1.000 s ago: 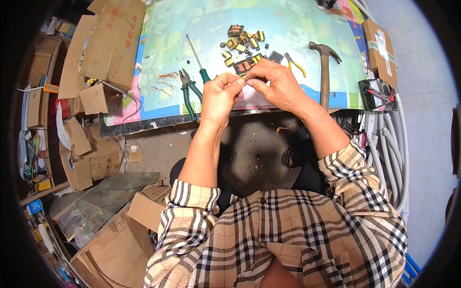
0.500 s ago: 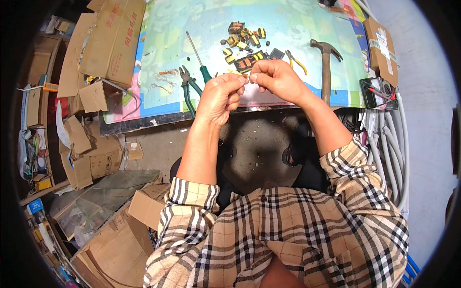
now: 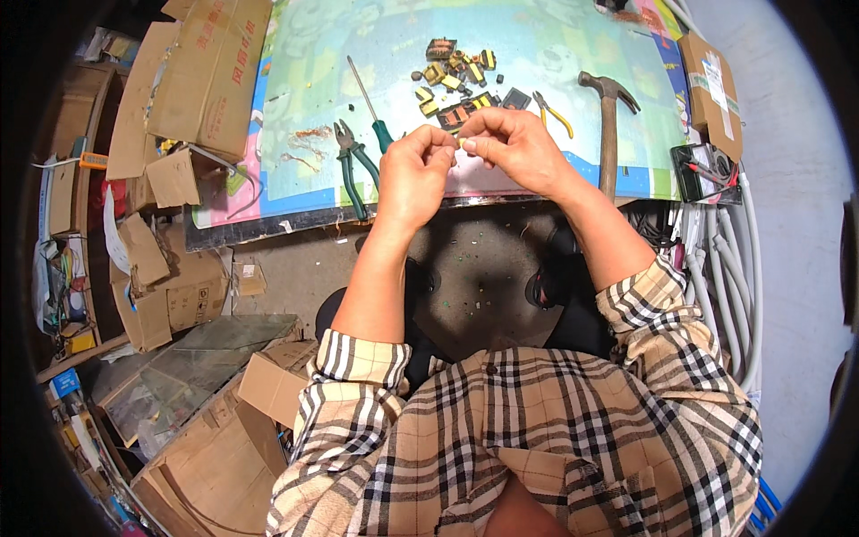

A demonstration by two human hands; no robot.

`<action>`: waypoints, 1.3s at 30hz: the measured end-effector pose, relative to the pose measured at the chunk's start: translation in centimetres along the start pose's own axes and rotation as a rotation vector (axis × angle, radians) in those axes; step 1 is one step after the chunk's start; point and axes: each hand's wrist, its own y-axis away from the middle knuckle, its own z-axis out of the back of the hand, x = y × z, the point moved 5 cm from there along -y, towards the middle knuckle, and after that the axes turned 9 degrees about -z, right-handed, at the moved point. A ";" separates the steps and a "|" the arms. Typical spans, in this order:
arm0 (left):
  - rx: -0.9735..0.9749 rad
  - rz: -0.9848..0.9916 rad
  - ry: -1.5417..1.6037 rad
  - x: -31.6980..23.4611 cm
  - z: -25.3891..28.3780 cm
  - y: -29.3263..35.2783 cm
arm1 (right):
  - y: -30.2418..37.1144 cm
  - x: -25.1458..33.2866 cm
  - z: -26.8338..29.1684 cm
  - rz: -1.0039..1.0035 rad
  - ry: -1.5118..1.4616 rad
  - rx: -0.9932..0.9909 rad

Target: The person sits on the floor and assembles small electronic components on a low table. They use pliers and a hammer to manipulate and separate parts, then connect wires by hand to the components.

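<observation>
Over the front edge of the table, my left hand (image 3: 417, 172) and my right hand (image 3: 522, 154) meet fingertip to fingertip, both closed in a pinch. A small yellowish piece (image 3: 461, 143) shows at my right thumb and index finger; its kind is too small to tell. Whatever my left fingers pinch is hidden. Just beyond lies a loose group of small black-and-yellow parts with copper windings (image 3: 455, 73), like little transformers. Left of my left hand rest green-handled pliers (image 3: 350, 170) and a screwdriver (image 3: 365, 94). Yellow-handled cutting pliers (image 3: 557, 116) lie past my right hand.
A claw hammer (image 3: 608, 125) lies on the right of the patterned table cover (image 3: 358, 36). Fine copper wire scraps (image 3: 310, 136) sit at the left. A meter with red leads (image 3: 711, 173) stands by the right edge. Cardboard boxes (image 3: 208, 80) crowd the left side.
My left hand has turned, with its back now more toward me and its fingers curled in. The yellowish piece shows more plainly at my right fingertips. The tools stay put.
</observation>
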 end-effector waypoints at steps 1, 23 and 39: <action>-0.018 0.006 -0.035 -0.1 0.0 0.0 | 0.1 0.2 -0.2 -0.007 -0.055 0.037; -0.057 -0.404 -0.328 -4.1 1.2 0.2 | 0.8 1.3 -0.5 0.194 0.280 -0.071; -0.057 0.404 0.627 -1.0 -0.3 0.7 | 1.7 2.0 -0.7 0.324 0.305 -0.355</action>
